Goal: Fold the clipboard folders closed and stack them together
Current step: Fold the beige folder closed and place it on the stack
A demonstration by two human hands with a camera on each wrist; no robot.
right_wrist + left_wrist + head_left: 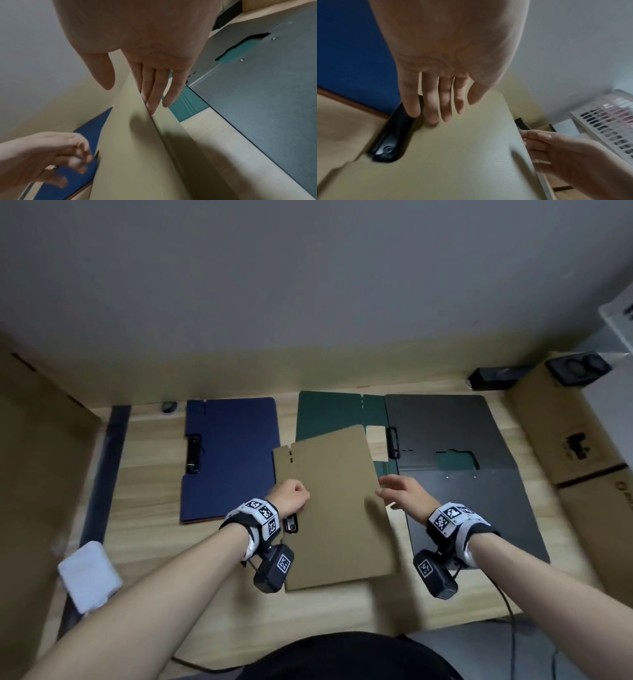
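A tan clipboard folder [339, 508] lies in the middle of the table, its top cover raised at the right edge. My left hand [289, 496] rests on its left edge; its straight fingers [435, 108] touch the cover beside the black clip [388, 142]. My right hand [397, 491] is at the cover's right edge. Its straight fingers [152, 97] lie against the underside and the thumb stands off the top. A closed blue folder [233, 457] lies to the left. An open green folder [329, 412] lies behind, partly under an open black folder [472, 501] on the right.
Cardboard boxes [565, 446] line the table's right side, and a cardboard panel [34, 474] the left. A white cloth [89, 573] sits at the front left. A black power strip [493, 376] lies at the back right. Bare wooden table [154, 542] shows in front.
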